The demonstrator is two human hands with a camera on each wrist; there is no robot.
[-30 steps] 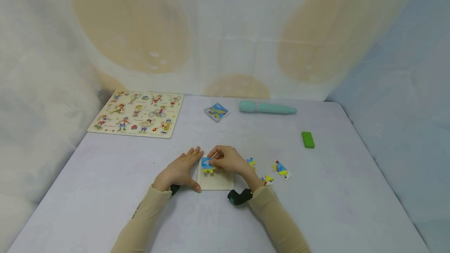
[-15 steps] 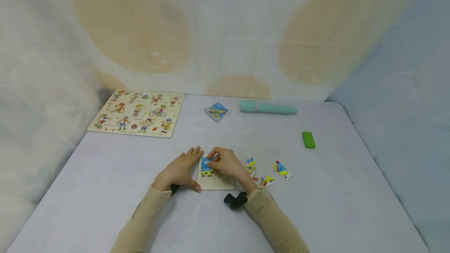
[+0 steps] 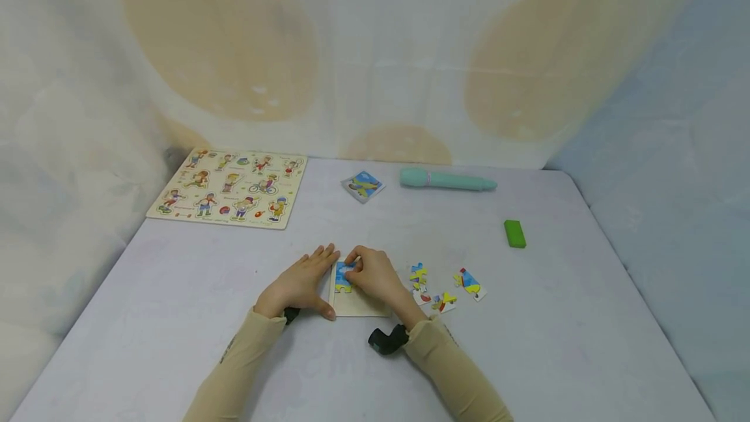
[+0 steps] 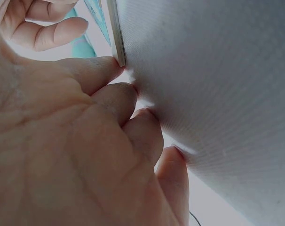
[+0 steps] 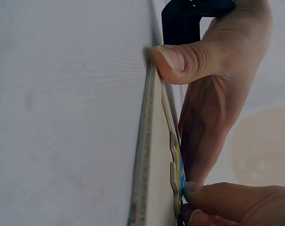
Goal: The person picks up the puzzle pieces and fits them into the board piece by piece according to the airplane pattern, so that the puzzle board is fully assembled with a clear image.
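Patterned curtain [image 3: 375, 51] backs a pale bench [image 3: 562, 344], where a left hand [image 3: 303, 283], fingers spread, steadies a wooden tray [image 3: 359, 307]. The right hand [image 3: 377, 275], fingers curled, pinches blue puzzle pieces [image 3: 342, 277] in the tray's upper-left corner; most seems left to fill, loose pieces [image 3: 444, 303] lying alongside.

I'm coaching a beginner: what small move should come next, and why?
Probably press the blue-and-yellow puzzle part down into the far-left corner of the board: the right hand holds it there, while the left hand lies along the board's left edge.
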